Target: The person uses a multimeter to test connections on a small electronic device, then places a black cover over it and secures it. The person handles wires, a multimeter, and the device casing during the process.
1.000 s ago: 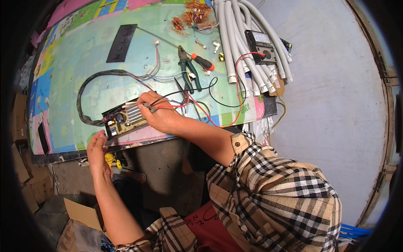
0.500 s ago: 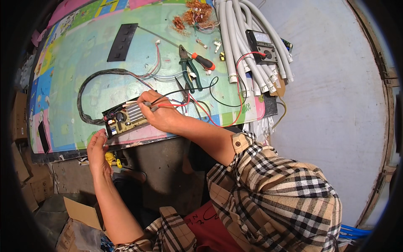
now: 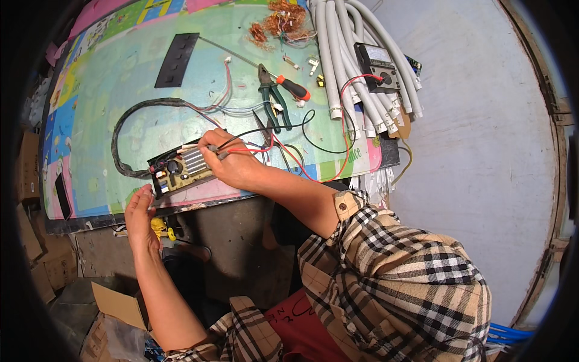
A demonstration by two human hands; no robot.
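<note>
A circuit board [image 3: 175,173] with silver heat-sink fins lies in a black casing at the table's near edge. My right hand [image 3: 229,164] is closed around the multimeter probes [image 3: 221,153], holding them over the board's right part. Their tips are hard to make out. Red and black leads run from them toward an analog multimeter [image 3: 377,67]. At the board's near left corner is my left hand [image 3: 140,208], thumb and fingers apart. Its fingertips are against or very near the casing's edge. A black-sleeved cable bundle [image 3: 123,116] curves away from the board's left end.
Beyond the board lie green-handled pliers [image 3: 274,102], an orange-and-black screwdriver [image 3: 294,88] and a black strip panel [image 3: 177,60]. Grey hoses [image 3: 335,60] lie bundled under the multimeter. A copper wire tangle [image 3: 280,23] is at the back. Cardboard boxes [image 3: 60,271] stand lower left.
Both hands stay almost in place, with the probes still over the board. The whole view has shifted very slightly.
</note>
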